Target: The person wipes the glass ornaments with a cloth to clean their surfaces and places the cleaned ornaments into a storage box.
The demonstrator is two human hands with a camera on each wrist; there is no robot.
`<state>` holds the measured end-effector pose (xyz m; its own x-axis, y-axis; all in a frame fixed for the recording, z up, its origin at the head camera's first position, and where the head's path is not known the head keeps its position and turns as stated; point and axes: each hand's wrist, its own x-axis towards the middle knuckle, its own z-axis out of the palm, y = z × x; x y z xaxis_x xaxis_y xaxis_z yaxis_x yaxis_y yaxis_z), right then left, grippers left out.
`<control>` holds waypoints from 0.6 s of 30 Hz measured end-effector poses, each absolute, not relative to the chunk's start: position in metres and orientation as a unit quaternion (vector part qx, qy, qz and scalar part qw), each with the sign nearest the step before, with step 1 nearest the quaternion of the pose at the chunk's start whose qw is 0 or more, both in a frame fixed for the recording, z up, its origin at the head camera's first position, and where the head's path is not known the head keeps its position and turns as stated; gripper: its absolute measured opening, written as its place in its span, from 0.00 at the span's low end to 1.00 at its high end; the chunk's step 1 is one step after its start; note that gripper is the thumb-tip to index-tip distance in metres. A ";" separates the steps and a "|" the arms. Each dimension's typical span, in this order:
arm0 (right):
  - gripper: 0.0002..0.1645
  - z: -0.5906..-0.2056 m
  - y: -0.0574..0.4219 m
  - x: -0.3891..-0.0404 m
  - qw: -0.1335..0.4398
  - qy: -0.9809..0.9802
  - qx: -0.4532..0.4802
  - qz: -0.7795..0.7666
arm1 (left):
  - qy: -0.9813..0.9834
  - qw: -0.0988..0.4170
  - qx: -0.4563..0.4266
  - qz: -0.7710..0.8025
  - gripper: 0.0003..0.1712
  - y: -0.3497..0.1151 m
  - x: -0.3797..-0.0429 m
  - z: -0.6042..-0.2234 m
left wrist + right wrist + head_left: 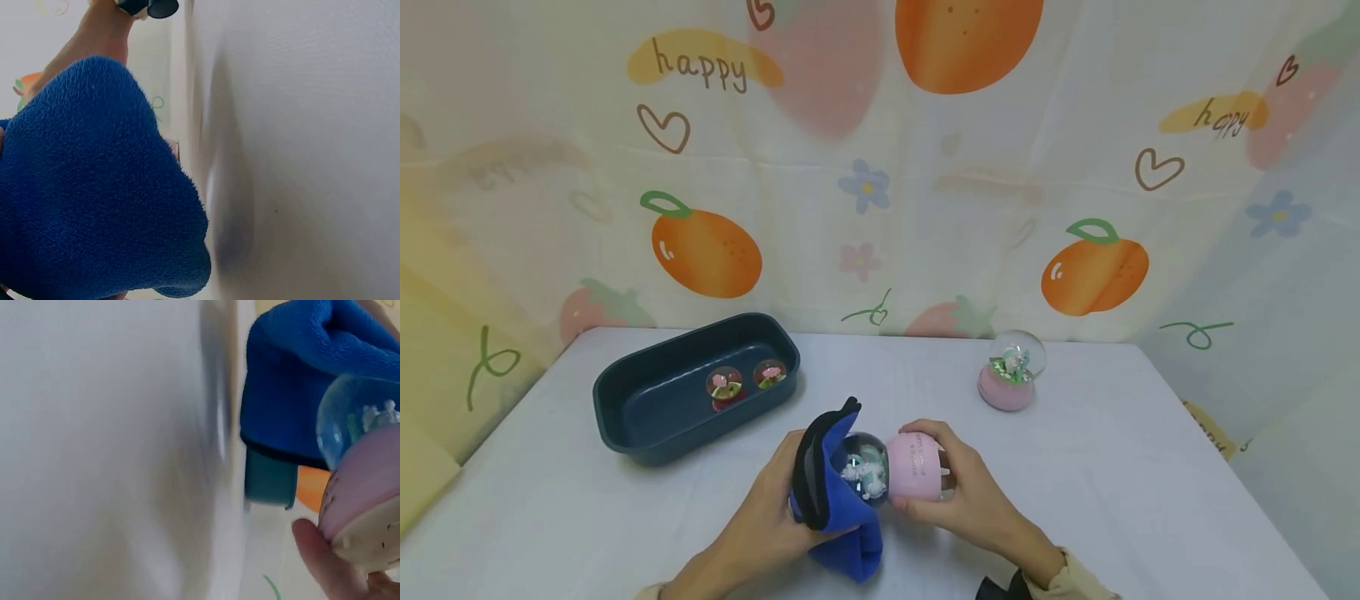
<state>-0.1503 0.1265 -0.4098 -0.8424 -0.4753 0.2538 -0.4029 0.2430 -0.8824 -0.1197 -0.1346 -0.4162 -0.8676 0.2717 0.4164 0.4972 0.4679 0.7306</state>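
Between the two hands a snow globe [917, 467] lies on its side, its clear dome facing left and its pink base facing right. My right hand [973, 492] grips the pink base, with the thumb below and fingers above. A blue cloth [850, 517] with a black edge is bunched in my left hand [767, 508], up against the dome. White and green figures show inside the glass. The cloth [100, 187] fills much of the left wrist view and hides most of the left fingers. In the right wrist view, the base's pale underside [369, 534] is visible.
A dark teal tray [662, 417] at the back left holds two small globes [726, 385] with red bases. Another snow globe [1009, 375] with a pink base stands upright at the back right. A fruit-print curtain [865, 233] hangs behind the white table [1120, 467].
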 end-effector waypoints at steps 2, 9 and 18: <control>0.40 -0.410 0.127 -0.150 0.025 0.788 -0.282 -0.547 | -0.848 0.113 -0.227 -0.465 0.51 -0.135 -0.120 -0.416; 0.43 -0.411 0.128 -0.151 -0.034 0.782 -0.324 -0.531 | -0.819 0.121 -0.253 -0.501 0.39 -0.140 -0.123 -0.413; 0.42 -0.412 0.128 -0.150 -0.108 0.780 -0.377 -0.488 | -0.816 0.116 -0.264 -0.501 0.41 -0.138 -0.122 -0.412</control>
